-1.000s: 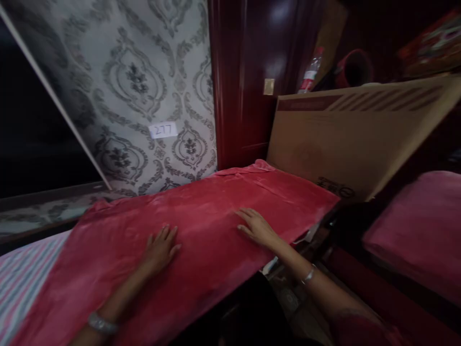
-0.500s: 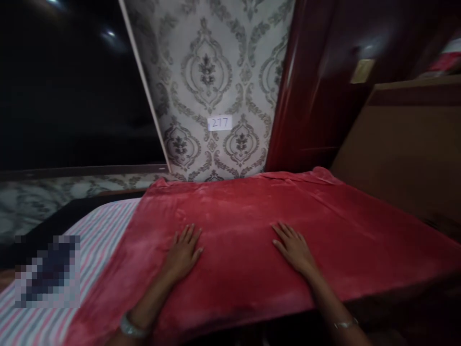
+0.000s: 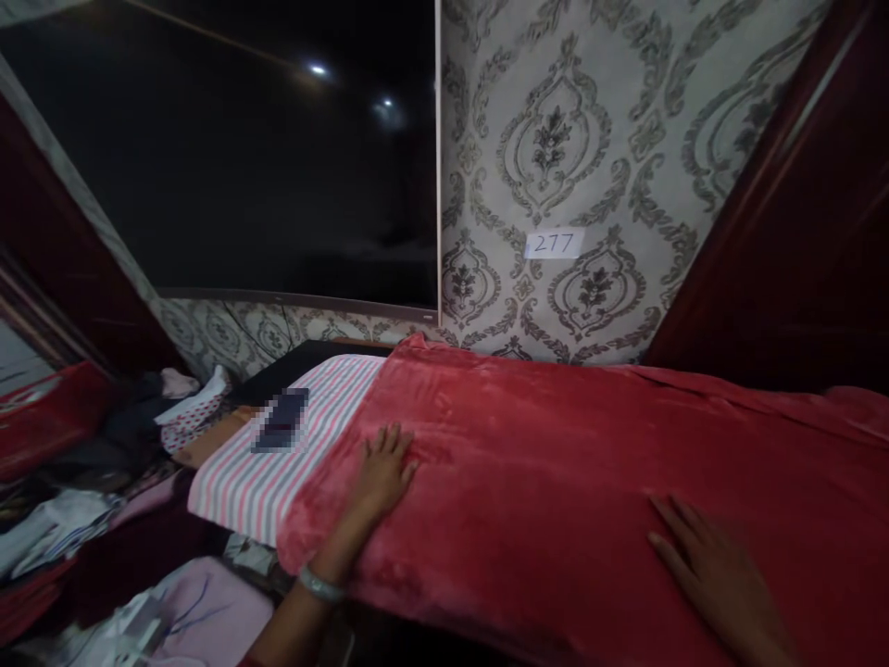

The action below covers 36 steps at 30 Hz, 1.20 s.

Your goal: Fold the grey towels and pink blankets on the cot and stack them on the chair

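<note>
Both hands lie flat, fingers spread and gripping nothing, on the red blanket [image 3: 569, 482]. In the head view the left hand [image 3: 383, 472] presses near the blanket's left edge, well apart from the right hand [image 3: 715, 574] at the lower right. The blanket covers a striped sheet [image 3: 292, 463], where a dark blurred object [image 3: 281, 419] rests. A label reading 277 [image 3: 554, 244] sticks on the patterned wall [image 3: 590, 139].

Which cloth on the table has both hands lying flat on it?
The red fuzzy blanket. The left hand and right hand press on it; the striped cloth beside it is untouched.
</note>
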Tool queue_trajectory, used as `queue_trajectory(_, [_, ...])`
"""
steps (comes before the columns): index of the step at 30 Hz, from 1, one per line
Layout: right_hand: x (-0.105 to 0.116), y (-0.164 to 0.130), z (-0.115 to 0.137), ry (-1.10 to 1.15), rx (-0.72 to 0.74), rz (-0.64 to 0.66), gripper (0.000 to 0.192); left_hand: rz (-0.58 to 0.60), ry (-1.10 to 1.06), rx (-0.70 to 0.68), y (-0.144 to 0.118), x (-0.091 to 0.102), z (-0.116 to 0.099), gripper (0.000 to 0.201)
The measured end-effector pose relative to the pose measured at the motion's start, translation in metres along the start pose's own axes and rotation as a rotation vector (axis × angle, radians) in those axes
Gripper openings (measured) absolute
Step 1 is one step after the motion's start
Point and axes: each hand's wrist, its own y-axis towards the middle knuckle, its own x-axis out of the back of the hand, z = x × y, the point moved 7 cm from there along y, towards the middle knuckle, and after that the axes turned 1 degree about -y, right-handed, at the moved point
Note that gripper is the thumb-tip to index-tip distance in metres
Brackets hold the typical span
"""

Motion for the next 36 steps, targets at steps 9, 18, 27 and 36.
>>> queue_trajectory(9, [-0.002, 0.0, -0.003, 0.021, 0.01, 0.004, 0.072, -0.146, 0.086, 0.284, -0.037, 0.02, 0.083, 0.052])
queue_trajectory(18, [0.0, 0.0, 0.003, -0.007, -0.002, 0.022, 0.07, -0.146, -0.247, 0.347, 0.012, 0.029, 0.119, 0.062])
queue_trajectory(27, [0.037, 0.025, 0.015, 0.085, -0.052, 0.015, 0.053, -0.032, -0.35, 0.401, 0.097, 0.048, 0.122, 0.073])
queue_trajectory(36, [0.047, 0.112, 0.053, 0.262, 0.021, 0.069, 0.026, -0.002, -0.492, -0.202, 0.13, 0.029, 0.004, 0.023])
